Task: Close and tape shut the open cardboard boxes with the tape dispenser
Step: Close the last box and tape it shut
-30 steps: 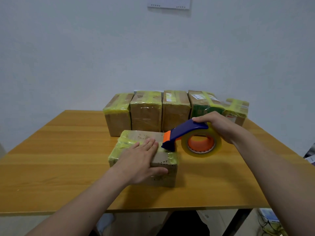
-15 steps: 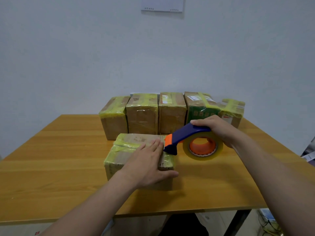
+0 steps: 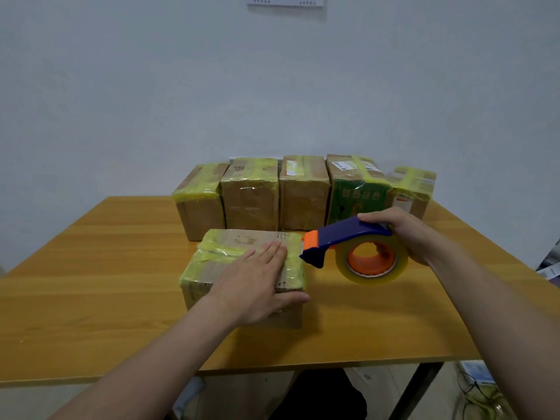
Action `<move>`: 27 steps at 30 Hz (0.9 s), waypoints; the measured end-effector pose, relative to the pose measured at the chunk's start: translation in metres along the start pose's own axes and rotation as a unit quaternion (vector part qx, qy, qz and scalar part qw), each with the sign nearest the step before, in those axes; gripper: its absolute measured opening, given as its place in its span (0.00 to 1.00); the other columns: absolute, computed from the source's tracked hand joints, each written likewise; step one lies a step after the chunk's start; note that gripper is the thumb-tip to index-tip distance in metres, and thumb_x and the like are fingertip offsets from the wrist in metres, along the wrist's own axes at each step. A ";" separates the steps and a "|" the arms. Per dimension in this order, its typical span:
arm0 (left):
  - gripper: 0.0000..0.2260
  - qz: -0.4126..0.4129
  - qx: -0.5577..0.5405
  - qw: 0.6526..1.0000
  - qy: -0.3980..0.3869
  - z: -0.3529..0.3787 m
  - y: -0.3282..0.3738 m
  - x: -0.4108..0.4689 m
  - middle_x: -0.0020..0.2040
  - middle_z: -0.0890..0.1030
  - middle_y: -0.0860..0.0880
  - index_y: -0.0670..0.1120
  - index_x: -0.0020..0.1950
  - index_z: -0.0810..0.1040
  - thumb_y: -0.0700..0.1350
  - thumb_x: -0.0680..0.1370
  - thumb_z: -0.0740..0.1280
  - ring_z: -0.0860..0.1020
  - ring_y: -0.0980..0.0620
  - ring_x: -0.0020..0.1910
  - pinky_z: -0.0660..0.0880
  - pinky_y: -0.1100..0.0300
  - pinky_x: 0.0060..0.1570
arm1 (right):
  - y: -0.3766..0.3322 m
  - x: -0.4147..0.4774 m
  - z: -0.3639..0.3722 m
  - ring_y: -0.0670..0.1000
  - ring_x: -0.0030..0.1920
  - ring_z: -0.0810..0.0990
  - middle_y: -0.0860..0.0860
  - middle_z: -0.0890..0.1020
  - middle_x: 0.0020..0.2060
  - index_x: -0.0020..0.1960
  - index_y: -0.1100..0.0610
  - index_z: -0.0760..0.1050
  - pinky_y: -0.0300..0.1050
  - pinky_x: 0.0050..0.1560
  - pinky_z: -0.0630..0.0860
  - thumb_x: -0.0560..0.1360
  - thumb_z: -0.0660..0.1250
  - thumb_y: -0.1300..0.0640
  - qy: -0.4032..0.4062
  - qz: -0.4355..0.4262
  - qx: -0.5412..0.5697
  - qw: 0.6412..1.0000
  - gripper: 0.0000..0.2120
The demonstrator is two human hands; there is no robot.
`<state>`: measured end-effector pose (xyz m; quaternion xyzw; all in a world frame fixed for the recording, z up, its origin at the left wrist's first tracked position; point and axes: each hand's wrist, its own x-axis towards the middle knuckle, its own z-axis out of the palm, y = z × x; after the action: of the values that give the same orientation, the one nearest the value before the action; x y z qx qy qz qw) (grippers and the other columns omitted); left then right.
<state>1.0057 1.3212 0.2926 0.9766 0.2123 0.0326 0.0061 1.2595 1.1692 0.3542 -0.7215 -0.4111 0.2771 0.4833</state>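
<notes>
1. The right hand [image 3: 406, 234] grips the blue handle of the tape dispenser [image 3: 348, 237], its fingers curled over the handle's top and rear.
2. Under the handle hangs a roll of clear yellowish tape [image 3: 391, 272] on an orange hub.
3. The dispenser's orange-and-blue nose points left and down at the top right edge of the front box [image 3: 242, 239]. Whether it touches the cardboard cannot be told.
4. The left hand [image 3: 257, 283] lies flat on top of this box, fingers straight and close together, with the thumb over the near right edge.
5. The front box is closed and banded with yellowish tape. It sits near the middle of a wooden table [image 3: 91, 298].
6. Behind it, five taped boxes [image 3: 251, 198] stand side by side at the table's far edge, before a pale wall [image 3: 151, 86].
</notes>
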 end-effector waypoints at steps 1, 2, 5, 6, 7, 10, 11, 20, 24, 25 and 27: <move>0.51 0.001 0.000 1.000 -0.002 0.000 0.000 0.000 0.85 0.43 0.50 0.49 0.85 0.40 0.80 0.72 0.47 0.44 0.54 0.84 0.44 0.55 0.82 | 0.001 -0.002 -0.003 0.58 0.45 0.84 0.60 0.86 0.45 0.49 0.60 0.85 0.53 0.52 0.79 0.72 0.70 0.42 -0.008 0.003 0.009 1.000 0.21; 0.51 0.000 -0.001 1.000 -0.004 0.000 0.000 0.001 0.85 0.43 0.50 0.49 0.85 0.40 0.80 0.72 0.47 0.44 0.54 0.84 0.45 0.54 0.82 | 0.002 -0.003 -0.005 0.57 0.45 0.84 0.60 0.86 0.45 0.50 0.60 0.85 0.51 0.50 0.79 0.71 0.70 0.41 -0.015 0.007 0.016 1.000 0.22; 0.52 -0.003 -0.002 1.000 -0.006 -0.001 0.000 0.001 0.85 0.43 0.51 0.50 0.85 0.40 0.80 0.71 0.46 0.44 0.54 0.84 0.45 0.54 0.82 | 0.005 -0.004 -0.006 0.54 0.43 0.85 0.58 0.87 0.44 0.50 0.59 0.85 0.48 0.47 0.78 0.71 0.69 0.41 -0.024 0.006 0.016 1.000 0.21; 0.51 -0.004 -0.002 1.000 -0.005 -0.001 0.000 0.001 0.85 0.43 0.51 0.50 0.85 0.40 0.80 0.71 0.46 0.44 0.54 0.83 0.44 0.55 0.82 | 0.006 -0.004 -0.005 0.53 0.42 0.85 0.56 0.87 0.43 0.49 0.58 0.85 0.47 0.46 0.78 0.73 0.69 0.42 -0.025 0.004 0.016 1.000 0.19; 0.51 -0.004 -0.001 1.000 -0.005 -0.001 0.000 0.001 0.85 0.43 0.51 0.50 0.85 0.40 0.80 0.72 0.47 0.44 0.55 0.83 0.43 0.56 0.81 | 0.009 -0.005 -0.005 0.52 0.42 0.85 0.55 0.87 0.42 0.48 0.57 0.84 0.46 0.45 0.78 0.75 0.68 0.43 -0.025 0.003 0.020 0.999 0.17; 0.50 -0.006 -0.007 1.000 -0.007 -0.002 0.001 0.000 0.85 0.43 0.51 0.50 0.85 0.40 0.79 0.73 0.48 0.45 0.54 0.84 0.42 0.58 0.79 | 0.014 -0.007 -0.004 0.52 0.41 0.84 0.53 0.86 0.38 0.47 0.56 0.81 0.46 0.44 0.78 0.79 0.66 0.49 -0.009 0.011 0.037 0.999 0.12; 0.50 -0.006 -0.013 1.000 -0.011 -0.004 0.002 -0.001 0.85 0.43 0.51 0.50 0.85 0.40 0.79 0.73 0.49 0.45 0.54 0.84 0.42 0.58 0.79 | 0.015 -0.008 -0.004 0.52 0.40 0.84 0.53 0.86 0.38 0.47 0.57 0.81 0.45 0.43 0.78 0.79 0.66 0.49 -0.005 0.011 0.037 0.999 0.12; 0.52 -0.010 0.036 0.999 -0.001 -0.009 0.016 0.008 0.85 0.43 0.47 0.50 0.85 0.40 0.78 0.74 0.58 0.44 0.48 0.84 0.47 0.48 0.83 | 0.011 -0.002 0.002 0.56 0.45 0.84 0.58 0.86 0.42 0.47 0.61 0.84 0.53 0.53 0.78 0.76 0.70 0.42 0.021 -0.022 -0.058 0.998 0.21; 0.53 0.024 0.035 0.999 -0.005 -0.002 0.011 0.016 0.85 0.39 0.49 0.49 0.84 0.37 0.78 0.74 0.58 0.39 0.50 0.83 0.44 0.48 0.83 | 0.010 0.000 0.002 0.55 0.43 0.84 0.58 0.86 0.41 0.46 0.60 0.83 0.52 0.52 0.78 0.79 0.68 0.46 0.023 -0.020 -0.064 0.997 0.17; 0.53 0.025 0.027 0.999 -0.008 -0.001 0.010 0.016 0.85 0.40 0.50 0.49 0.84 0.37 0.78 0.74 0.58 0.39 0.50 0.84 0.45 0.48 0.83 | 0.010 0.001 0.003 0.55 0.44 0.84 0.58 0.86 0.41 0.46 0.60 0.83 0.53 0.53 0.78 0.79 0.68 0.46 0.025 -0.020 -0.063 0.998 0.17; 0.52 0.020 0.022 0.999 -0.013 0.000 0.008 0.014 0.85 0.40 0.50 0.50 0.84 0.36 0.77 0.75 0.59 0.40 0.49 0.84 0.46 0.47 0.83 | 0.011 0.002 0.007 0.55 0.44 0.84 0.59 0.86 0.42 0.47 0.61 0.83 0.54 0.54 0.79 0.78 0.70 0.45 0.023 -0.022 -0.054 0.998 0.18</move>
<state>1.0217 1.3203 0.2939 0.9810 0.1931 0.0155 -0.0132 1.2588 1.1721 0.3412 -0.7438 -0.4300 0.2272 0.4586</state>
